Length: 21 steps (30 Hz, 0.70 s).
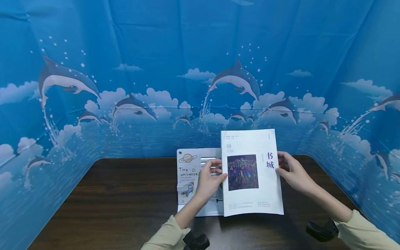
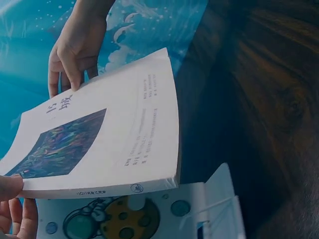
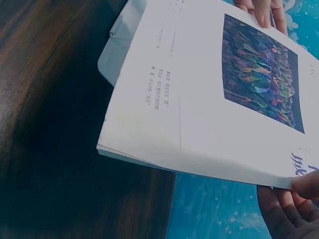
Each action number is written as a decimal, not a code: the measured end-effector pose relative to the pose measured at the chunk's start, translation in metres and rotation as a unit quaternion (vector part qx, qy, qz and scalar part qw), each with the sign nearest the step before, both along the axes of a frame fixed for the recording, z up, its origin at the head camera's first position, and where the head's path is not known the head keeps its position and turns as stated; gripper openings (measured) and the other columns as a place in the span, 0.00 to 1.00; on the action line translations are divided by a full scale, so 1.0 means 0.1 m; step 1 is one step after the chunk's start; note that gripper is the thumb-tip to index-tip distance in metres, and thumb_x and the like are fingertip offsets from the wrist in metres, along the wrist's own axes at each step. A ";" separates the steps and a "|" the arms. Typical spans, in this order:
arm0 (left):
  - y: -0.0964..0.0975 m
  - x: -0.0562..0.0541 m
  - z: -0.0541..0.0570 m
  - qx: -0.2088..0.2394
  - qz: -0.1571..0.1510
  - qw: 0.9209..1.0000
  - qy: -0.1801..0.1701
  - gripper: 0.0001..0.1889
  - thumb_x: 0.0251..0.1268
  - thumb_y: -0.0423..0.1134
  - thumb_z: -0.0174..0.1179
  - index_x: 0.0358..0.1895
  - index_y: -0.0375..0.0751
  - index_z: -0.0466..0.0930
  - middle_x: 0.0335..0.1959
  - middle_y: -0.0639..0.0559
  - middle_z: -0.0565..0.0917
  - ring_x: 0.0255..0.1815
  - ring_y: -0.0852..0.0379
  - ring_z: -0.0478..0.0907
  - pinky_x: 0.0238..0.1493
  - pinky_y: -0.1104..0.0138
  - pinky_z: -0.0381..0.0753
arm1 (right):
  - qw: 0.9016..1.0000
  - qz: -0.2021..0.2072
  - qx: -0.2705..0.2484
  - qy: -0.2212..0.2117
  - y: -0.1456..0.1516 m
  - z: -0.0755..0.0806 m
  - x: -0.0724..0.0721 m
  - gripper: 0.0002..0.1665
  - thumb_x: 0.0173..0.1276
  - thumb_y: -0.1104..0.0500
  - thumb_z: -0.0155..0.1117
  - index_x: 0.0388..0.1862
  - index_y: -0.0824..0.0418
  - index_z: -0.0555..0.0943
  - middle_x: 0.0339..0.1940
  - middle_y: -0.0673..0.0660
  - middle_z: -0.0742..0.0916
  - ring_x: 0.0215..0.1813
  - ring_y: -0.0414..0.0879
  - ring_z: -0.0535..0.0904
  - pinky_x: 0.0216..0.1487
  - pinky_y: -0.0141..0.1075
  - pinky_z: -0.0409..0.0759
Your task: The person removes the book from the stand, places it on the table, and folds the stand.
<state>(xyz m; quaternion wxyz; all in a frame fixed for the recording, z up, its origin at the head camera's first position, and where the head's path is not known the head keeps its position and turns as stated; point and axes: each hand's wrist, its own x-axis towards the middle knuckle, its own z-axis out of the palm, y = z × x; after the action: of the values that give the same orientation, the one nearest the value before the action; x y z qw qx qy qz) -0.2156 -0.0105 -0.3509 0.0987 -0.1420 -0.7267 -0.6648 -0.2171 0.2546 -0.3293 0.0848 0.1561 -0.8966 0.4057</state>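
Observation:
A white paperback book (image 1: 242,201) with a dark colourful picture on its cover is held up between both hands, its front facing the head camera. My left hand (image 1: 207,182) pinches the spine edge, thumb on the cover and fingers behind. On the opposite edge my right hand (image 1: 293,173) grips the book the same way, thumb in front. Behind and left of the book stands a white book stand (image 1: 187,173) printed with a planet, a rocket and "Tiny universe". The book covers the stand's right part. In the left wrist view the stand (image 2: 189,206) shows below the spine.
A dark wooden table (image 1: 125,194) lies under the stand. Blue cloth (image 1: 162,62) printed with dolphins and clouds hangs behind and along both sides. Black wrist devices (image 1: 322,231) sit by both cuffs.

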 end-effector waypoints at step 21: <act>0.35 -0.01 -0.38 0.014 -0.048 0.998 -0.049 0.18 0.51 0.24 0.62 0.47 0.32 0.71 0.41 0.47 0.75 0.35 0.62 0.75 0.33 0.70 0.80 | 0.989 0.025 -0.021 -0.143 0.42 -0.13 0.04 0.30 0.65 0.70 0.49 0.63 0.75 0.53 0.44 0.67 0.75 0.39 0.52 0.76 0.32 0.41 0.79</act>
<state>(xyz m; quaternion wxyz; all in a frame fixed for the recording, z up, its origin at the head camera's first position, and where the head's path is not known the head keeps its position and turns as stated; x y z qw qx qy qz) -0.2170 0.0246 -0.3885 0.0334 -0.1424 -0.7136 -0.6851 -0.2126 0.2968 -0.3420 -0.0510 0.1174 -0.8868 0.4442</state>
